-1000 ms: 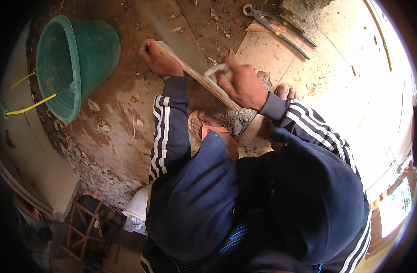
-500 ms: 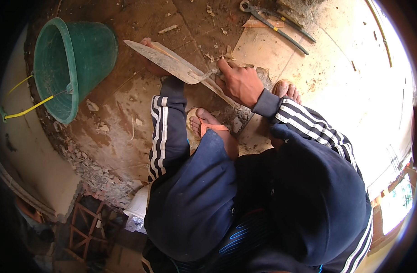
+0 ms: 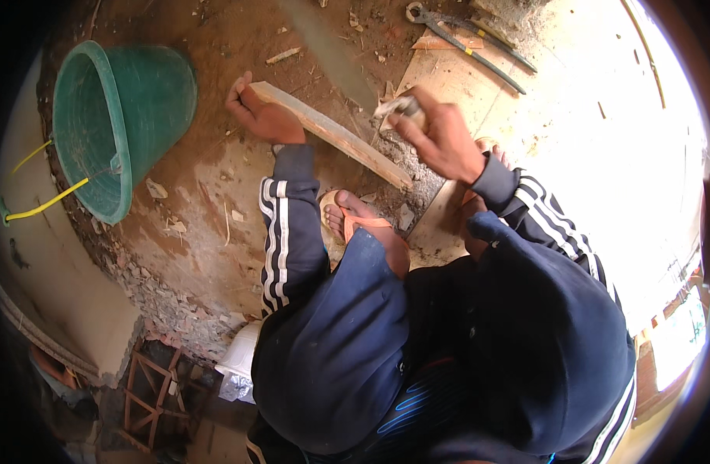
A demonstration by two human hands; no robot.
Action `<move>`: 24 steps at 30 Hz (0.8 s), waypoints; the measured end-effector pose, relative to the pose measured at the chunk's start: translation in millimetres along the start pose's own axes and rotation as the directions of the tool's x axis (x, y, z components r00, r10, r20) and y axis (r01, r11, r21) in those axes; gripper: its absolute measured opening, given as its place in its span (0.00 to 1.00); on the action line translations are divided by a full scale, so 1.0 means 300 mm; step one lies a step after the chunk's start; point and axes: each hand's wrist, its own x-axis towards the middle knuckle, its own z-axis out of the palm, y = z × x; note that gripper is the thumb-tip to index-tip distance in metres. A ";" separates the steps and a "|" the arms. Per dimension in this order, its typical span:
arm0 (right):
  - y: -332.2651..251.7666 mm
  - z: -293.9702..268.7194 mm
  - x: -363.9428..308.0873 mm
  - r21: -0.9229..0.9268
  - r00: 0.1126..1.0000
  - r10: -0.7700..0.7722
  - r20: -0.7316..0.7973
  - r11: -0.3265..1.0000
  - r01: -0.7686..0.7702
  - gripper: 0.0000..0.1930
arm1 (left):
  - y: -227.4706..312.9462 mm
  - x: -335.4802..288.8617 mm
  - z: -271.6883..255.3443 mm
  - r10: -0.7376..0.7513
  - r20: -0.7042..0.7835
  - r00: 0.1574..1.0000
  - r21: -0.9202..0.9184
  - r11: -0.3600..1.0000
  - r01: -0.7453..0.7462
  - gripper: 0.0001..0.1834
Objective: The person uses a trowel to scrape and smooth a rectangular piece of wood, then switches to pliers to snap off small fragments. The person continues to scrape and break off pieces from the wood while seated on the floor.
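Note:
My left hand (image 3: 268, 117) grips the far left end of a long, narrow wooden strip (image 3: 335, 137), its fingers curled about that end. The strip slants down to the right, its near end resting by a patch of grey rubble (image 3: 413, 158). My right hand (image 3: 445, 139) is closed round the handle of a trowel (image 3: 405, 110), held over the strip's right side. The trowel's blade is smeared by motion, showing only as a pale grey streak toward the upper edge.
A green bucket (image 3: 155, 108) with a yellow handle lies tipped on its side at left. Long-handled pincers (image 3: 467, 50) rest on pale tiles at the upper right. Broken rubble (image 3: 169, 301) lines the wall at lower left. My sandalled feet (image 3: 355, 216) stand close to the strip.
The trowel has swung up and away from the wooden strip, uncovering the strip and my left hand. My right hand has moved slightly right.

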 end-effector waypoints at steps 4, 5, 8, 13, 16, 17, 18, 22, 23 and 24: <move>-0.037 0.021 -0.013 -0.035 0.959 0.153 0.239 0.988 -0.149 0.19 | 0.012 -0.002 -0.006 0.005 0.039 0.999 -0.047 0.999 -0.003 0.14; -0.043 0.024 -0.015 -0.068 0.944 0.174 0.279 0.984 -0.162 0.20 | 0.016 -0.005 -0.005 0.006 0.024 1.000 -0.052 0.999 -0.005 0.15; -0.057 0.024 -0.018 -0.110 0.941 0.152 0.303 0.986 -0.124 0.20 | 0.025 -0.014 -0.006 0.019 0.018 1.000 -0.102 0.995 -0.017 0.17; -0.088 0.019 -0.033 0.063 0.989 -0.009 0.144 0.998 0.000 0.18 | 0.014 -0.019 -0.016 0.060 0.017 0.998 0.073 0.996 -0.061 0.19; -0.082 0.034 -0.027 0.086 0.989 -0.130 0.068 0.989 0.124 0.17 | 0.000 -0.007 -0.022 0.076 0.041 0.996 0.222 0.972 -0.083 0.19; -0.072 0.044 -0.020 0.069 0.985 -0.165 0.053 0.984 0.162 0.17 | -0.006 -0.003 -0.022 0.008 0.019 1.000 0.131 0.991 -0.010 0.19; -0.057 0.053 -0.002 -0.041 0.980 -0.119 0.158 0.991 0.127 0.17 | -0.012 0.000 -0.021 -0.062 0.005 0.998 0.038 0.997 0.062 0.18; -0.031 0.076 0.015 -0.127 0.979 0.010 0.202 0.992 0.016 0.19 | -0.022 -0.002 -0.020 0.052 0.078 0.996 -0.129 0.991 -0.042 0.21; -0.036 0.073 0.014 -0.129 0.980 -0.047 0.195 0.989 0.073 0.18 | -0.021 -0.006 -0.022 0.155 0.114 0.981 0.022 0.987 -0.159 0.21; -0.046 0.067 0.011 -0.155 0.981 -0.061 0.186 0.984 0.090 0.18 | -0.021 -0.005 -0.016 0.155 0.111 0.982 0.080 0.983 -0.164 0.21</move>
